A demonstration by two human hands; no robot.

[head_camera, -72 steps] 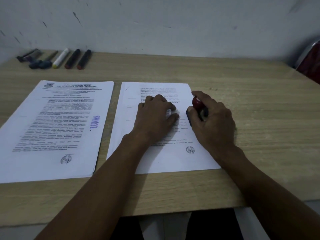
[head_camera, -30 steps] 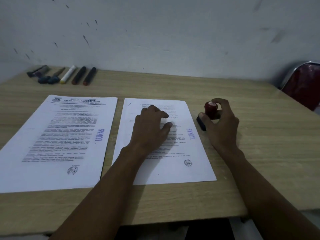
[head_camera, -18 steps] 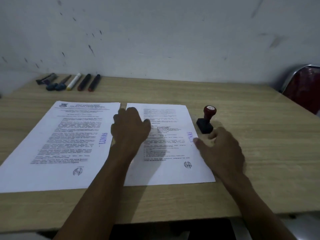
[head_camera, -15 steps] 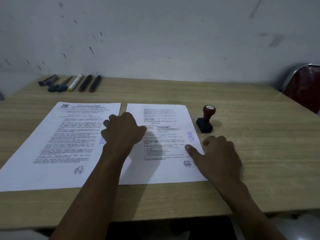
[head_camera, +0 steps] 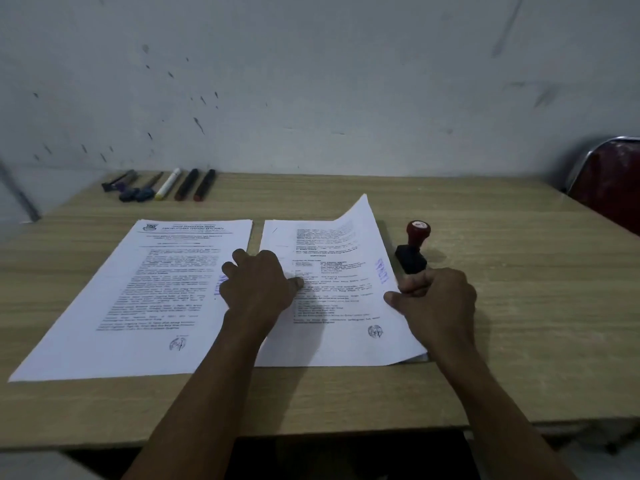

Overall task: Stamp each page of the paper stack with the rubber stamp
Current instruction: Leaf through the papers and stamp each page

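Two piles of printed pages lie side by side on the wooden table. The top page of the right stack carries a blue stamp mark near its right edge. My right hand pinches that page's right edge, and its far right corner is lifted off the stack. My left hand rests across the gap between the piles, fingers curled, partly covering the blue mark on the left pile. The rubber stamp, red knob on a black base, stands upright on the table just right of the stack, free of both hands.
Several markers and pens lie in a row at the back left, by the grey wall. A dark red chair back with a metal frame stands at the far right. The table's front edge runs close below the pages.
My right hand set the stamp down beside the stack, came back to the page's right edge and pinched it; the page's right side now lifts. My left hand slid left towards the gap.
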